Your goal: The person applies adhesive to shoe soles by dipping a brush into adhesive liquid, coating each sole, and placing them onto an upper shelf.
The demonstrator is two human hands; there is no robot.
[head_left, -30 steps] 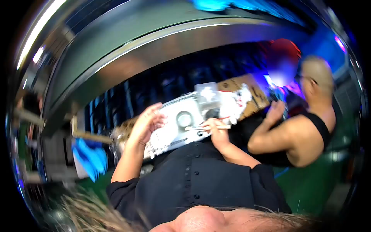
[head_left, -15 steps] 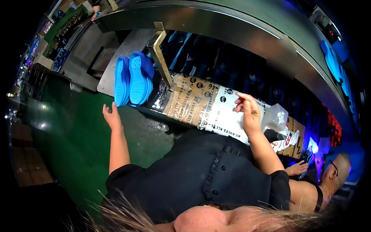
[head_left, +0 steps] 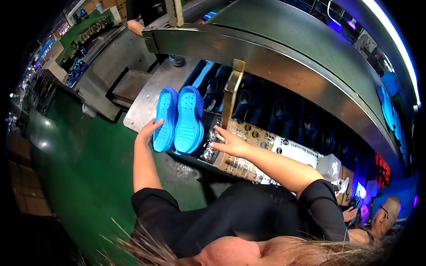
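Two stacks of bright blue shoe soles stand side by side at the corner of the bench, the left stack point(head_left: 164, 117) and the right stack point(head_left: 189, 119). My left hand point(head_left: 150, 130) is at the outer edge of the left stack, its thumb over the top sole and its other fingers mostly hidden. On the other side, my right hand point(head_left: 230, 144) reaches toward the right stack with thumb and fingers apart, not touching it. A small pale stick-like shape point(head_left: 220, 138) shows by its fingers; I cannot tell what it is.
An upright metal bracket point(head_left: 233, 91) rises just behind my right hand, below a long steel beam point(head_left: 275, 53). Printed wrapping point(head_left: 244, 133) covers the bench edge, with a clear plastic container point(head_left: 329, 167) farther right. Dark shoes point(head_left: 277, 108) line the lower shelf. A co-worker point(head_left: 385, 217) is at right.
My left hand has come up to the left stack of soles. My right hand has swept left from the white wrapping toward the right stack. The view has shifted left.
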